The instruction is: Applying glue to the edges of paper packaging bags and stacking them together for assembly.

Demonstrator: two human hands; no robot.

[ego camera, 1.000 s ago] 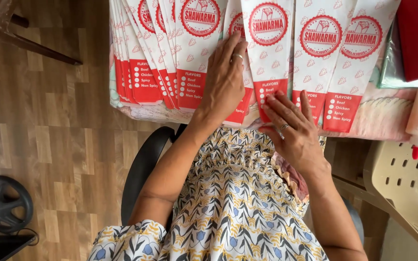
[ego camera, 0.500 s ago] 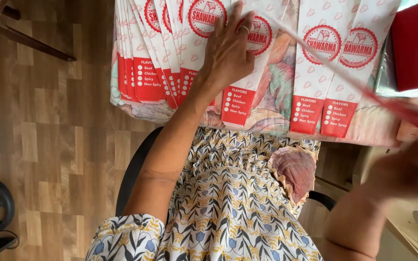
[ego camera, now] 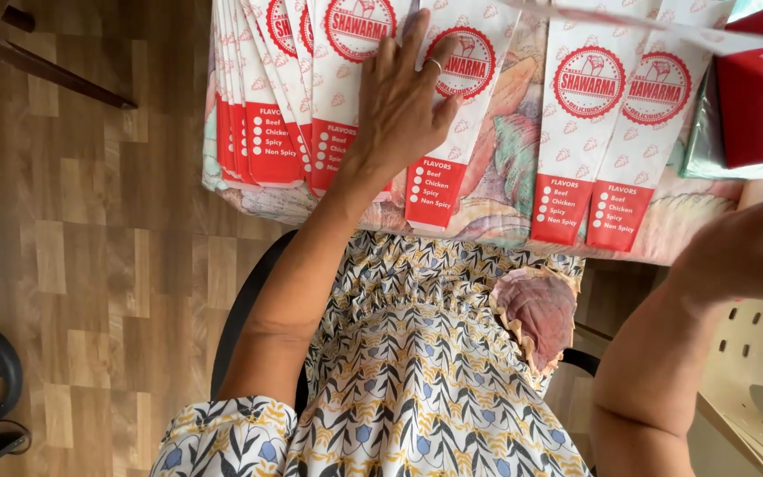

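- Paper sleeves (ego camera: 452,115), long white ones with red round emblems and red bottom panels, lie in rows on the patterned tablecloth (ego camera: 505,168) at the table's near edge.
- I see the left hand (ego camera: 404,102) flat on the sleeve near the middle, fingers spread and pressing down, nothing clamped in it.
- Just left of that hand sits the fanned stack (ego camera: 262,97), many sleeves overlapping like cards, their red ends hanging over the edge.
- Two more sleeves (ego camera: 602,132) lie side by side to the right, apart from the pinned one, bare cloth between.
- My right hand itself is out of view at the right edge; only the forearm (ego camera: 699,300) shows, so I cannot tell how it is set.
- A blurred white strip (ego camera: 629,19) crosses the top right, possibly another sleeve in the air, too smeared to be sure.
- A red box (ego camera: 761,88) stands at the far right.
- I judge the step in hand is sorting singles into the fan; the next move calls for keeping the pinned sleeve steady and sliding it squarely against the stack.
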